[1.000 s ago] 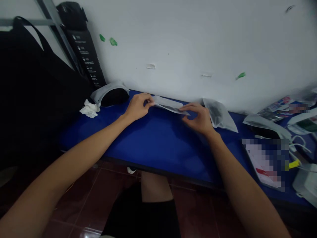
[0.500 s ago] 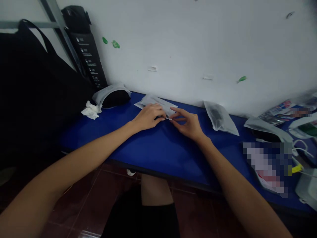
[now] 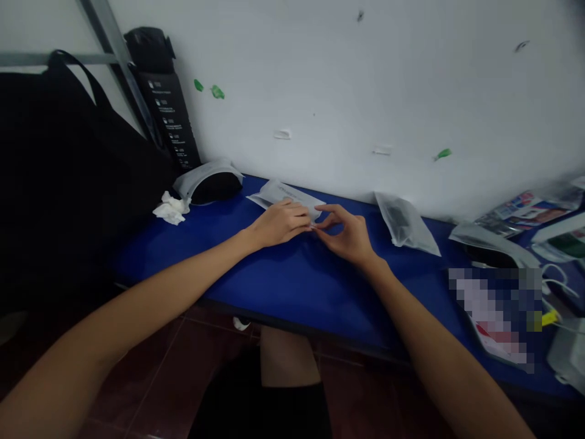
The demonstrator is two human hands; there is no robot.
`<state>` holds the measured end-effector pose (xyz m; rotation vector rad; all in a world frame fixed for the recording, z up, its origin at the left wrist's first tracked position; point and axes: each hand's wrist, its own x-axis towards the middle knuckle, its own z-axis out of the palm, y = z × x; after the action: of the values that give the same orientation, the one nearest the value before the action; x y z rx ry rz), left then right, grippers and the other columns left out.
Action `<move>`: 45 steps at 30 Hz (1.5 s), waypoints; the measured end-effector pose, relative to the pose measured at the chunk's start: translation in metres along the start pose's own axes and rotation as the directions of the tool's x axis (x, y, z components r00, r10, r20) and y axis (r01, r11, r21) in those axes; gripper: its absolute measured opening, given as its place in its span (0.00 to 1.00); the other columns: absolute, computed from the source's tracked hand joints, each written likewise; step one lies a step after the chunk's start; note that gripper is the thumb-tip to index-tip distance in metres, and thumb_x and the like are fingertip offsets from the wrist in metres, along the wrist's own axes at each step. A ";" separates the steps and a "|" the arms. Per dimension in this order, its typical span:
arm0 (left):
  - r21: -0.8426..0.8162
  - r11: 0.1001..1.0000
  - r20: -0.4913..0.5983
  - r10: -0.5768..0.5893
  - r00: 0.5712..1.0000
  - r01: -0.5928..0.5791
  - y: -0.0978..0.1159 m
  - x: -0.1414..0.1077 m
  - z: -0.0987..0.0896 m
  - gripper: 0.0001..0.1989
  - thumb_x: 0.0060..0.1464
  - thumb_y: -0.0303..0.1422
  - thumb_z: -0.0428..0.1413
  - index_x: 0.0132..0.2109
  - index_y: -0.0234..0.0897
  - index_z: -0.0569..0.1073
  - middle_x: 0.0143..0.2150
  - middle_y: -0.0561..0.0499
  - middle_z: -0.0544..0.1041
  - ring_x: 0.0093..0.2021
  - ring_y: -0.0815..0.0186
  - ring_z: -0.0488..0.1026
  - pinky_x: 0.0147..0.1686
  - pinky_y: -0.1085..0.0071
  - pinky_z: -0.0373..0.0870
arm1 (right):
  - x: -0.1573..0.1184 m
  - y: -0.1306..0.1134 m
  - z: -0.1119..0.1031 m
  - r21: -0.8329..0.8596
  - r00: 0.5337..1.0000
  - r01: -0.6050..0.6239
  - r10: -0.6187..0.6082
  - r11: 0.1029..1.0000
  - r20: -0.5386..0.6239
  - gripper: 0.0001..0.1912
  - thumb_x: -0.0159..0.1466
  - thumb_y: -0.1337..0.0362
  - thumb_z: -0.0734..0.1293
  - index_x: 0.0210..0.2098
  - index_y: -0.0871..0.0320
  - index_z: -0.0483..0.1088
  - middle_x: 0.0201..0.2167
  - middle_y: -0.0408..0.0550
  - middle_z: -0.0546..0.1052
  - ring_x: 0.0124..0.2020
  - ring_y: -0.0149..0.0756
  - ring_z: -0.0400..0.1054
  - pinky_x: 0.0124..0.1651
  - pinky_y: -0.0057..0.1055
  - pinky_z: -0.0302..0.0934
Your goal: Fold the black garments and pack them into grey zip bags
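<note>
The frosted pouch (image 3: 296,194) lies on the worktop (image 3: 283,277), just beyond my hands; my left hand (image 3: 281,222) curls closed over its near edge; my right hand (image 3: 350,236), loosely curved, pinches the near right corner.

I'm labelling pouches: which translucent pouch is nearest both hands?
The pouch with dark printing, just behind the left hand and right hand. The leftmost pouch, by the crumpled tissue, and the pouches farther right lie apart from the hands.

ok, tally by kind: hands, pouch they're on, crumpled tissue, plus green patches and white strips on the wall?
Hands: 2
Frosted pouch: 1
Crumpled tissue: 1
Green patches: 3
White strips: 2
Total: 9
</note>
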<state>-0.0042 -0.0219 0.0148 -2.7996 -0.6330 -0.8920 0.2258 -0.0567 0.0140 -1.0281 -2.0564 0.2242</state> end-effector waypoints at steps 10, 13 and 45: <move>0.063 0.969 -0.125 -0.228 0.966 0.237 -0.040 -0.012 -0.021 0.09 0.69 0.36 0.57 0.41 0.40 0.80 0.39 0.47 0.80 0.43 0.58 0.76 0.46 0.61 0.68 | 0.000 0.034 -0.041 -0.111 0.950 -0.203 0.168 0.973 -0.262 0.19 0.59 0.57 0.75 0.48 0.51 0.72 0.28 0.42 0.80 0.25 0.39 0.71 0.33 0.38 0.70; 0.034 0.955 -0.162 -0.286 0.944 0.295 -0.047 -0.015 -0.025 0.08 0.67 0.36 0.59 0.40 0.40 0.81 0.40 0.47 0.80 0.43 0.58 0.76 0.48 0.60 0.69 | -0.001 0.046 -0.044 -0.099 0.938 -0.227 0.190 0.969 -0.290 0.18 0.58 0.58 0.75 0.47 0.52 0.73 0.27 0.42 0.79 0.22 0.37 0.66 0.29 0.36 0.66; 0.075 0.993 -0.078 -0.087 0.993 0.093 -0.019 -0.010 0.009 0.08 0.70 0.27 0.53 0.45 0.35 0.78 0.40 0.46 0.82 0.42 0.60 0.80 0.46 0.64 0.74 | 0.002 0.010 -0.007 -0.282 0.993 0.096 -0.074 0.955 0.090 0.14 0.67 0.54 0.71 0.49 0.53 0.77 0.47 0.55 0.78 0.48 0.50 0.72 0.52 0.46 0.69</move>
<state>-0.0155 -0.0058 0.0017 -2.6734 -0.7714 -0.9618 0.2360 -0.0502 0.0146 -1.1132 -2.2448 -0.0820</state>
